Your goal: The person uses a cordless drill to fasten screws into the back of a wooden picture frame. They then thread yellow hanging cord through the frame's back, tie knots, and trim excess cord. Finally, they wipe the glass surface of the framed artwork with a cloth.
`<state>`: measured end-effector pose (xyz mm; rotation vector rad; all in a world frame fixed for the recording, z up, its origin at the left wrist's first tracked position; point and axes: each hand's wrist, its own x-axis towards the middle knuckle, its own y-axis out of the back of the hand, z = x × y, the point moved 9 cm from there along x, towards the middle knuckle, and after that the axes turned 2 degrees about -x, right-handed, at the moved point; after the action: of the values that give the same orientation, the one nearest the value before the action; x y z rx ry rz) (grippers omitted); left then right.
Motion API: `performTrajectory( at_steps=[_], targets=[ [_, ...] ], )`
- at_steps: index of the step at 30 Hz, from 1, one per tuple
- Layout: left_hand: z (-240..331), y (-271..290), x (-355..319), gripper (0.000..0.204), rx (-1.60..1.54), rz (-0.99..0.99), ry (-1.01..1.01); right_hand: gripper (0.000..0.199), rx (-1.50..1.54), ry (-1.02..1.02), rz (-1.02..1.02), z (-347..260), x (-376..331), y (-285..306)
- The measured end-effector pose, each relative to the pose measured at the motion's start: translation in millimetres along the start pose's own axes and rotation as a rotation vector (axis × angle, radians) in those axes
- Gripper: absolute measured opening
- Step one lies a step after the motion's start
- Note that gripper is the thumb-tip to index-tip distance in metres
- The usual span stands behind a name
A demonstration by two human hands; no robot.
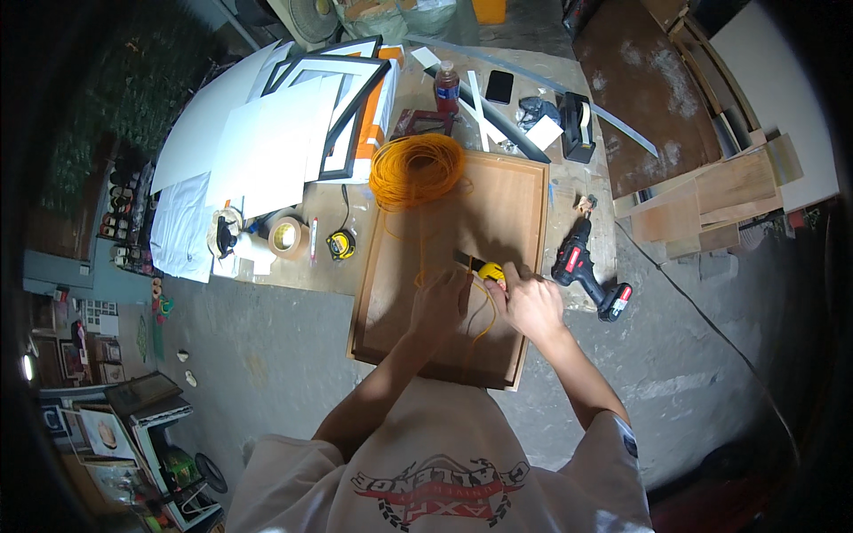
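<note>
The right hand (533,302) is closed around a yellow utility knife (487,269), blade end toward the orange cord (484,315); the left hand (442,300) pinches that cord, seemingly to hold it taut for the blade; both work over the back of a wooden frame (524,231), the cord's coil (416,169) lying at its far corner; a cordless drill (586,266) lies just beside.

packages, labels and screens on the bench

a dark phone (498,86) lies screen-up, unlit, near the bench's far edge. just left of it stands a plastic bottle (447,87) with a red label. a small white card (545,132) lies right of them.
</note>
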<state>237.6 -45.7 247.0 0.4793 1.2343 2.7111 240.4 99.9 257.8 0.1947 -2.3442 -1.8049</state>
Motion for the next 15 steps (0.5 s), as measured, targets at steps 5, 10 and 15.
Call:
performTrajectory(
  at_steps=[5, 10, 15],
  targets=[
    [-14, -5, 1, 0.025, -0.146, -0.010, 0.192, 0.047, -0.008, 0.059, 0.019, 10, 8, -10],
    [-22, 3, 6, 0.029, -0.185, 0.091, 0.169, 0.047, 0.020, 0.202, 0.208, 20, 20, 3],
    [-18, 17, -25, 0.021, -0.107, 0.186, -0.015, 0.063, -0.470, -0.475, 0.231, 126, 58, 119]
  ],
)
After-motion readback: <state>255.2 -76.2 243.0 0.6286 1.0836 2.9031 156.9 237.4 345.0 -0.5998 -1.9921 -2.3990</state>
